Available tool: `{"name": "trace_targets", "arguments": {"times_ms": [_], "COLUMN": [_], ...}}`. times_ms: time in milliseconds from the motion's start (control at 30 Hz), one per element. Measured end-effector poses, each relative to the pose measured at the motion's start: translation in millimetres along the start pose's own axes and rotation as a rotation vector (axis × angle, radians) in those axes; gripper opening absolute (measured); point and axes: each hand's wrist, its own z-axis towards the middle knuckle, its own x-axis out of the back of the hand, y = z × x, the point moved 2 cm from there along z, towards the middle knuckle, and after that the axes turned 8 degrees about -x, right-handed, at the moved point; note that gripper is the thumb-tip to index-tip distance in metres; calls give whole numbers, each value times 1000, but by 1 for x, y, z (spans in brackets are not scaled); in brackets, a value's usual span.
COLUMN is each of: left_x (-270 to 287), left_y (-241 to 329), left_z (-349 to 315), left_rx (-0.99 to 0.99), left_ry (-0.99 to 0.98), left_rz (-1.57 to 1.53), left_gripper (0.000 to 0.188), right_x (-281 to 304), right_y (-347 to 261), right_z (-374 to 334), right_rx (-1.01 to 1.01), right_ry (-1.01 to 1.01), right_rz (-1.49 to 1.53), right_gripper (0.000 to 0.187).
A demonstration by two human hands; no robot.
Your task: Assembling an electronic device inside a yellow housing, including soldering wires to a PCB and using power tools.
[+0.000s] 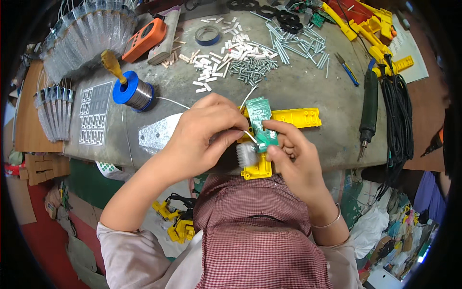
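Observation:
A green circuit board (260, 115) sits over a yellow plastic housing (296, 117) at the table's near edge. My right hand (296, 156) pinches the board's right side between thumb and forefinger. My left hand (211, 132) is closed on a thin white wire (250, 137), whose end reaches the lower part of the board. Just below the board, a grey ribbed part (246, 155) looks blurred and lies against the housing's lower piece (257, 169). Another length of white wire (249, 98) sticks up above my left hand.
A blue solder spool (133, 91) and bubble-wrapped piece (159, 132) are at left. Screws (253, 70), white strips (207, 67), metal rods (298, 41) and a tape roll (207, 35) lie farther back. A soldering iron (368, 111) and coiled black cable (398, 115) hang at right.

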Motion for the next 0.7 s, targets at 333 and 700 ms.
{"name": "trace_targets", "arguments": {"times_ms": [333,700], "left_x": [-8,-7], "left_y": [10,6], "left_z": [9,15], "left_rx": [9,19], "left_ry": [-8,-42], "left_rz": [195,34], "left_gripper": [15,14], "right_x": [10,12], "right_y": [-12,-21], "right_z": [-3,6], "right_rx": [102,69], "right_ry": [178,21], "right_rz": [-404,-234], "right_gripper": [28,9]}}
